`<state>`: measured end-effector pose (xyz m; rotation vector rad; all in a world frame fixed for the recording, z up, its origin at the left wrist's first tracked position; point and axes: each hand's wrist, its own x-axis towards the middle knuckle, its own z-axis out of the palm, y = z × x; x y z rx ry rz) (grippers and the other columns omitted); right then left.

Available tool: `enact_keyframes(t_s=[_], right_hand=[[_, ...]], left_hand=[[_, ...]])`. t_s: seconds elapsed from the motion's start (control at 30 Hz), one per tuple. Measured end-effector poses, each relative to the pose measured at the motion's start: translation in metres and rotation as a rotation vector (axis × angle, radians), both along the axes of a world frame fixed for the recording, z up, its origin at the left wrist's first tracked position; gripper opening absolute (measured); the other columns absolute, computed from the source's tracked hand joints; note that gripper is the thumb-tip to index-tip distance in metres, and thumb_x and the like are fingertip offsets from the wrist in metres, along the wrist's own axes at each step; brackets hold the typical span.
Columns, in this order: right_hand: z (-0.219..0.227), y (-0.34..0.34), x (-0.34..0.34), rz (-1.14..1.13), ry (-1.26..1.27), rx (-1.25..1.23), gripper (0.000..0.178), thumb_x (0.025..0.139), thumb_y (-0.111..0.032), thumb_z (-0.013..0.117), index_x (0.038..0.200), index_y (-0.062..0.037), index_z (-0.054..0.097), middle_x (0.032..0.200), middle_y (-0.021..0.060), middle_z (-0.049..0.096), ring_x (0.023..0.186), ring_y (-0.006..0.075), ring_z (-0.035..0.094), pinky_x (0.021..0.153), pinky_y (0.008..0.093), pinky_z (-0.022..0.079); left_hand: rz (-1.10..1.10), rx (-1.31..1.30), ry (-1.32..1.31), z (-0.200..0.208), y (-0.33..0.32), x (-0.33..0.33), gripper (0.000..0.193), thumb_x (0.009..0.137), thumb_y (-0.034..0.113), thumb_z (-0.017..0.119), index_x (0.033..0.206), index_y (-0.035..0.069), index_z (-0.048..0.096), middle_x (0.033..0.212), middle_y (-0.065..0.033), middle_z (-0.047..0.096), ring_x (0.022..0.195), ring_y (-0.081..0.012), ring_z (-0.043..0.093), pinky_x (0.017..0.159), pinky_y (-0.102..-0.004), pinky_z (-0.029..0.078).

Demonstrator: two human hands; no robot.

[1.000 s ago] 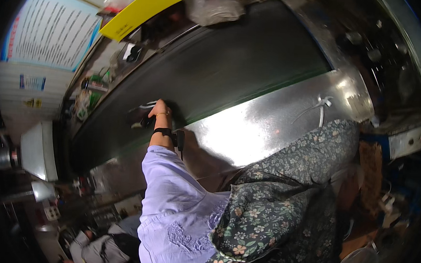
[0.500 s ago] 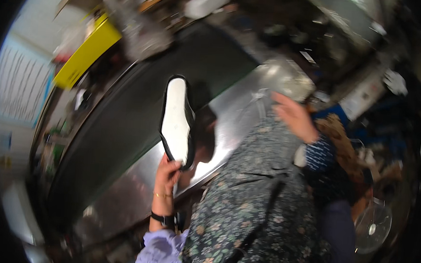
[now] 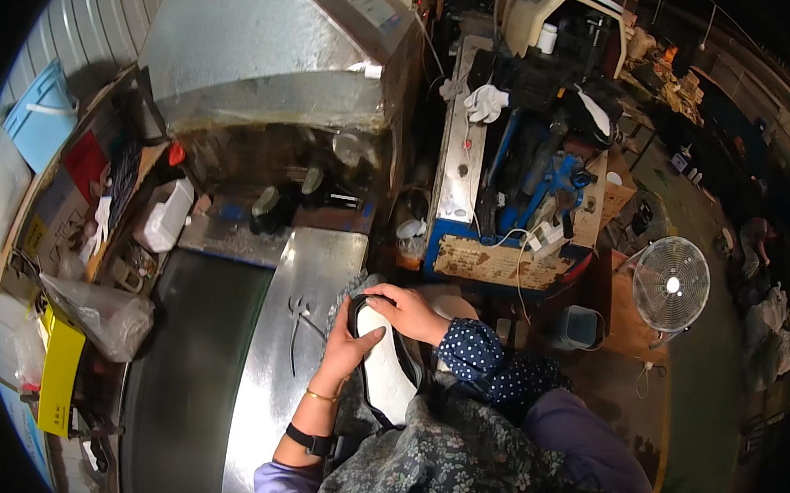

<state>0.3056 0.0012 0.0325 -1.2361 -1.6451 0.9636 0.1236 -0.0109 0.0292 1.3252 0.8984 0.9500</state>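
Note:
Over my floral apron [image 3: 453,470] I hold a black shoe [image 3: 388,374] with its flat white face turned up. My left hand [image 3: 342,348] grips its far left edge, the thumb lying on the white surface. From the right, my right hand [image 3: 413,314] closes over the far end with its thumb on the white surface too; its other fingers are partly hidden. Left of the shoe, a pincer-like tool [image 3: 296,313] with dark handles lies on the shiny metal tabletop [image 3: 255,411].
A dark belt [image 3: 191,351] runs left of the tabletop, toward a metal-hooded machine [image 3: 270,64] with dark shoes [image 3: 270,206] under it. A yellow box [image 3: 61,374] and plastic bag [image 3: 111,318] stand at left. Ahead right are a blue machine [image 3: 546,188], bucket [image 3: 577,328] and fan [image 3: 672,284].
My view has swung right. The shoe, earlier in my left hand over the belt, is now close to my body. My right hand, earlier apart from it, has taken hold of it.

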Motion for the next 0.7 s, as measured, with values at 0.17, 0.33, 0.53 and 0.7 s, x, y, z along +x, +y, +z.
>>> enact_keyframes(t_s=[0.17,0.33,0.53,0.7], right_hand=[[-0.014,0.023,0.010,0.264,0.165,-0.145,0.036,0.103,-0.022,0.051,0.131,0.0011,0.055,0.131,0.0148,0.060,0.126,0.0228,0.053,0.107,0.0332,0.039],[-0.022,0.024,0.002,0.204,0.119,-0.084,0.031,0.103,-0.020,0.050,0.126,-0.0008,0.060,0.126,0.0129,0.064,0.119,0.0213,0.058,0.104,0.0323,0.042],[-0.031,0.022,0.004,0.081,0.064,-0.097,0.033,0.103,-0.019,0.045,0.128,-0.0025,0.059,0.125,0.0130,0.064,0.119,0.0217,0.058,0.104,0.0340,0.042],[-0.055,-0.001,0.000,-0.076,0.233,0.212,0.036,0.102,-0.019,0.052,0.134,-0.0023,0.052,0.123,0.0179,0.064,0.115,0.0213,0.060,0.099,0.0328,0.046]], left_hand=[[0.041,-0.044,-0.034,-0.019,0.010,0.010,0.081,0.083,0.001,0.076,0.149,-0.006,0.029,0.133,-0.0135,0.054,0.117,-0.0197,0.054,0.100,-0.0299,0.044],[0.169,0.050,0.155,-0.038,0.012,0.011,0.078,0.082,0.006,0.077,0.146,-0.007,0.034,0.135,-0.0165,0.054,0.121,-0.0220,0.053,0.103,-0.0318,0.042],[0.242,0.224,0.354,-0.034,0.014,0.020,0.078,0.077,0.019,0.081,0.140,-0.007,0.042,0.127,-0.0246,0.060,0.120,-0.0309,0.058,0.104,-0.0368,0.044],[0.094,0.048,0.378,-0.030,0.033,0.014,0.071,0.073,0.023,0.084,0.129,-0.005,0.050,0.127,-0.0281,0.058,0.120,-0.0345,0.058,0.101,-0.0386,0.046]])
